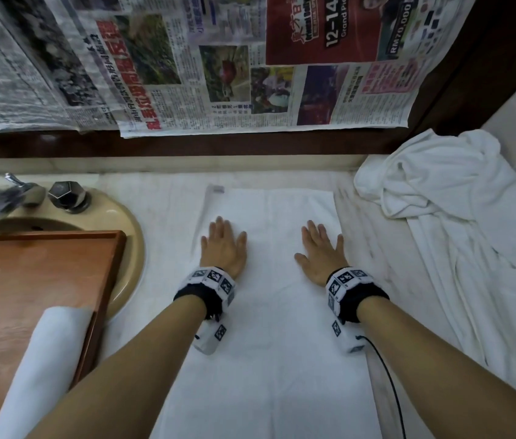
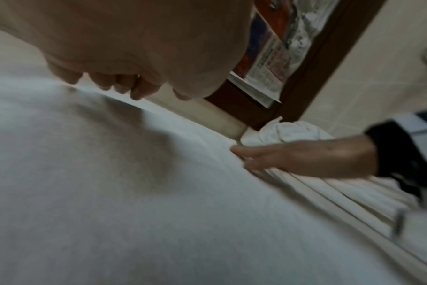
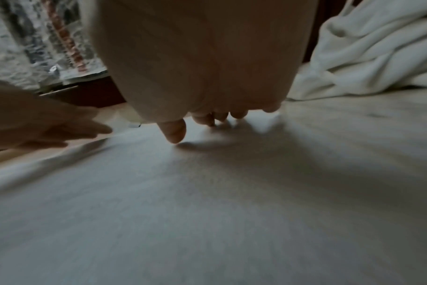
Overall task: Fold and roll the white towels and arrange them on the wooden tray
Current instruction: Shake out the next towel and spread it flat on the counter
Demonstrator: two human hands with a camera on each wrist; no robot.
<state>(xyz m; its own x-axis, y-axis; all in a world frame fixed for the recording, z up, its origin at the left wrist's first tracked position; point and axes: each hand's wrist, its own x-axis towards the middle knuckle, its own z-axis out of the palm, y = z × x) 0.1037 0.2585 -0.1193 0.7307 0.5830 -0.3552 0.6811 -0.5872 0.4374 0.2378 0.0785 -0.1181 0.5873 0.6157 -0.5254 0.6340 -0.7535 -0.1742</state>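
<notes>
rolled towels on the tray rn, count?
1: rolled towel lies at the near right edge of the wooden tray. The tray's left part is out of frame, so more may be hidden.

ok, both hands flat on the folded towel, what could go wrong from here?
1. The folded towel lies on another white cloth; rolling may drag that layer along.
2. The wooden tray overhangs the sink and could tip when loaded.
3. The rolled towel overhangs the tray's edge and may fall.

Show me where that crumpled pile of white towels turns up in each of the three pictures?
Head view: crumpled towel pile at upper right, in the counter's back corner.
Left wrist view: small, right of centre, behind the right hand.
Right wrist view: large, at upper right.
Shared landmark: the newspaper hung on the wall.
</notes>
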